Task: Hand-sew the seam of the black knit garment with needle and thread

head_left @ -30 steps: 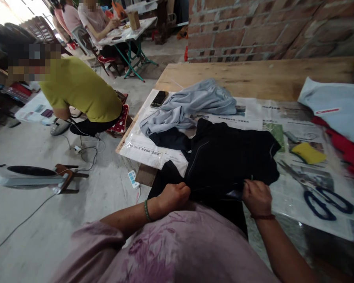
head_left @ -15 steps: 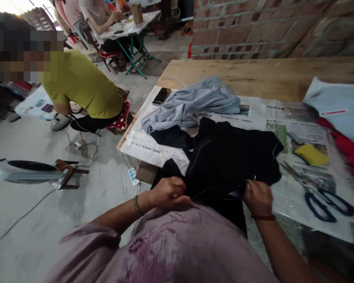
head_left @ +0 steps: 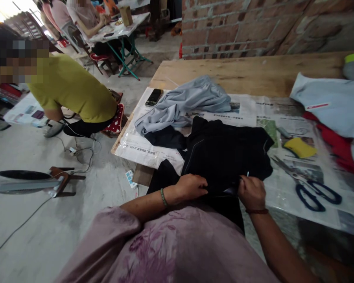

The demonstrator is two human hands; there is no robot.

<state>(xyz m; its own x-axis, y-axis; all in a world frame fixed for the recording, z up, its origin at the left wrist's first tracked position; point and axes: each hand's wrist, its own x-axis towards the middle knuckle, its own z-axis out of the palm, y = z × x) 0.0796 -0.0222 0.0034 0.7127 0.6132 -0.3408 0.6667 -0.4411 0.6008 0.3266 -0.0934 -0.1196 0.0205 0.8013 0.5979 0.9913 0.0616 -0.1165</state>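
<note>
1. The tabletop [head_left: 253, 72] is bare wood at the back and covered with newspaper [head_left: 153, 151] nearer the person; it carries the same things as half a second ago, though the view has swung a little to the right.
2. A black garment [head_left: 227, 151] lies spread on the newspaper at the near edge, its hem hanging over toward the person's lap, as before.
3. A grey garment [head_left: 185, 100] lies bunched just behind it, unmoved, with a phone [head_left: 153, 97] beside it.
4. Blue-handled scissors [head_left: 312, 190] and a yellow pad [head_left: 299, 147] lie to the right, untouched.
5. The left hand [head_left: 191, 186] has moved right along the hem and now presses down on the black cloth, fingers curled.
6. The right hand [head_left: 250, 191] stays pinched on the garment's hem, holding a thin needle [head_left: 247, 173] upright between the fingertips.
</note>
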